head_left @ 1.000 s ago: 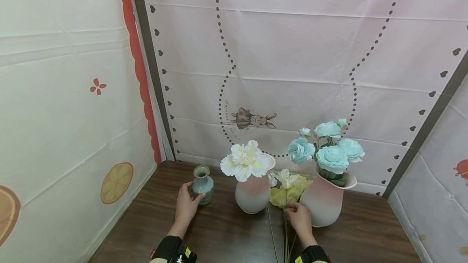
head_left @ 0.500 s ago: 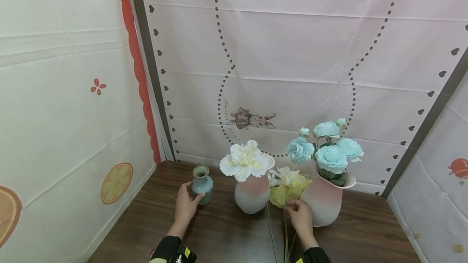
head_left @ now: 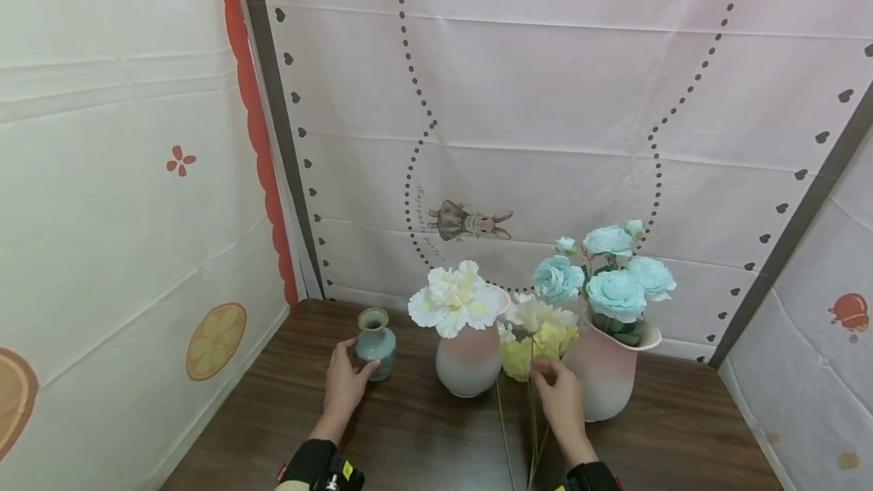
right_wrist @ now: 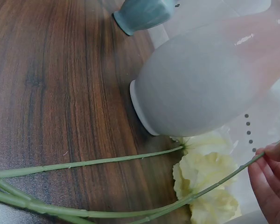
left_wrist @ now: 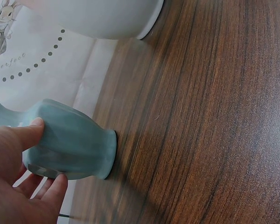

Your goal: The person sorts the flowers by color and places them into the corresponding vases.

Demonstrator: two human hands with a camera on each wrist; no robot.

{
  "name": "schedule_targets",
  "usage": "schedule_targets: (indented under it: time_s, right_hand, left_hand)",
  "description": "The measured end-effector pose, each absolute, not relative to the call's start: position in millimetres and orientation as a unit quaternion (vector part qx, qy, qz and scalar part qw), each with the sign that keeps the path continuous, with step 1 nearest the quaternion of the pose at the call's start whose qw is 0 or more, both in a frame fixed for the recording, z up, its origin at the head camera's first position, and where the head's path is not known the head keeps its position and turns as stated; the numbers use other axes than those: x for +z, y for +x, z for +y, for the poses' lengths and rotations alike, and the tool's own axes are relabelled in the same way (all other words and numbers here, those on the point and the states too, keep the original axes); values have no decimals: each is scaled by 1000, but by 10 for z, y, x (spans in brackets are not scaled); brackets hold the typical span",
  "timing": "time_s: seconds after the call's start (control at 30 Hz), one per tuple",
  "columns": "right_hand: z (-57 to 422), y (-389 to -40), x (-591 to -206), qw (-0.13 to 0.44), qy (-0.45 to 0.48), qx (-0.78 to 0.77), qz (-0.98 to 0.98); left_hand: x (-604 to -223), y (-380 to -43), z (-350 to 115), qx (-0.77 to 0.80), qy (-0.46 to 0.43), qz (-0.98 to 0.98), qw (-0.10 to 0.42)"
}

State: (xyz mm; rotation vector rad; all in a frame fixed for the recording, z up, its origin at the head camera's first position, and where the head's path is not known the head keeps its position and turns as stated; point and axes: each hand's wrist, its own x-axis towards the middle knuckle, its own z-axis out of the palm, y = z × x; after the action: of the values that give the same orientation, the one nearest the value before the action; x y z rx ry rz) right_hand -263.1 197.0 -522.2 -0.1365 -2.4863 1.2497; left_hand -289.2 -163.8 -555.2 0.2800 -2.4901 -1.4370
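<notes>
My left hand (head_left: 344, 383) holds a small teal vase (head_left: 377, 347) that stands upright on the table. In the left wrist view, the thumb and fingers (left_wrist: 53, 196) lie on either side of the vase's body (left_wrist: 70, 140). Over on the right, my right hand (head_left: 561, 392) pinches a green flower stem (right_wrist: 233, 173) between thumb and fingers. Pale yellow blooms (head_left: 546, 347) and a whitish bloom (head_left: 535, 314) are just beyond that hand. Several long stems (right_wrist: 65, 208) stretch back along the tabletop toward me. The head of the pinched stem is out of the right wrist view.
Between the hands stands a pink-and-white vase (head_left: 469, 366) with a white flower (head_left: 455, 301). A larger pink-and-white vase (head_left: 607, 377) with light blue flowers (head_left: 617, 294) is right of the right hand. Printed cloth walls (head_left: 532, 97) close off the wooden table (head_left: 409, 445) behind and at the sides.
My right hand has risen slightly with the pinched stem, and the whitish bloom near it has lifted. My left hand and the teal vase have stayed in place.
</notes>
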Motion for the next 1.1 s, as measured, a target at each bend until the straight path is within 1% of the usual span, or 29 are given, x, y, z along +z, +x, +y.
schedule_targets:
  time_s: [0.53,1.1]
  right_hand:
    - [1875,-2518,-4968,257,-5,442,-859]
    - [1767,-2363,-4679,295,47,501,-812]
  left_hand:
    - [-5570,-2904,-1648,-489,96,-858,127]
    - [-5553,-2898,-1635,-489,100,-858,127]
